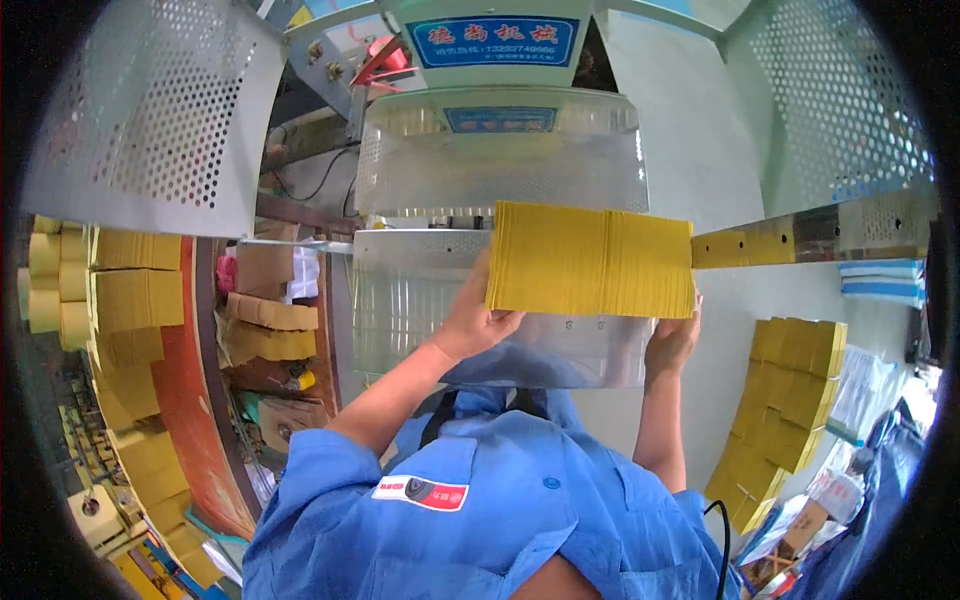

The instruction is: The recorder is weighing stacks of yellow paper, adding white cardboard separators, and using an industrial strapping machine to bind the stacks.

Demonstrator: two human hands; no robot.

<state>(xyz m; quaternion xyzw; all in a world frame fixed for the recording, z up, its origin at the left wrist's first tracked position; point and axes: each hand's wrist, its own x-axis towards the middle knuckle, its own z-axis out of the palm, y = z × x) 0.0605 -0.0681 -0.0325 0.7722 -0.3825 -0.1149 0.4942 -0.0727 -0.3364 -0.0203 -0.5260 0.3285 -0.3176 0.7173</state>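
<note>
A thick yellow stack of paper sheets, edges facing up, is held level between my hands in front of me. My left hand grips its left end, thumb along the near lower edge and other fingers mostly hidden at the side. At the right end my right hand clasps the lower corner; part of its fingers is behind the stack. Beneath and behind the stack lies the shiny metal bed of a machine, which the stack partly covers.
A clear guard spans the machine's far side. Perforated panels flank it. Yellow stacks stand on a red-edged bench at left, and a yellow pile stands at right. A metal bar extends rightward.
</note>
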